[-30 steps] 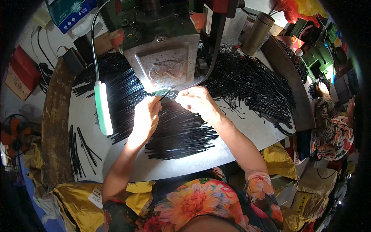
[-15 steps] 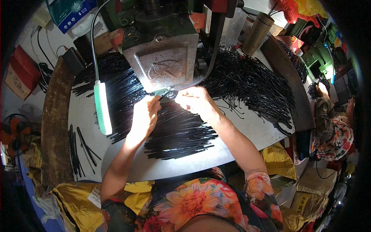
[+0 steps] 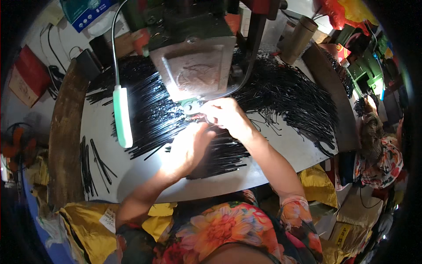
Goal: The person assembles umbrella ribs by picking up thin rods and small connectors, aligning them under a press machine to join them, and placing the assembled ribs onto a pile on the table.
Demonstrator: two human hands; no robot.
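Just below the metal head of a green machine [image 3: 198, 70], my right hand [image 3: 226, 115] is pinched closed beside the small metal tooling [image 3: 191, 107]. What its fingertips hold is too small to make out. Lower and to the left, my left hand [image 3: 189, 147] hovers over a heap of thin black rods [image 3: 222, 154]. Motion smears its fingers, and no rod shows clearly in them. More black rods [image 3: 151, 105] lie fanned out to the left of the machine. A large tangled pile of bent-ended black rods [image 3: 299, 101] spreads to the right.
A green-white lamp [image 3: 122, 116] on a bendy neck hangs left of the machine. Curved boards [image 3: 66, 141] edge the pale table [image 3: 140, 180]. A few loose rods [image 3: 102, 167] lie at left. A metal tumbler [image 3: 299, 39] stands behind; another person [image 3: 373, 141] works at far right.
My left hand has come away from the machine, down and to the right. The black rod that stood between my hands no longer shows there. My right hand stays by the tooling.
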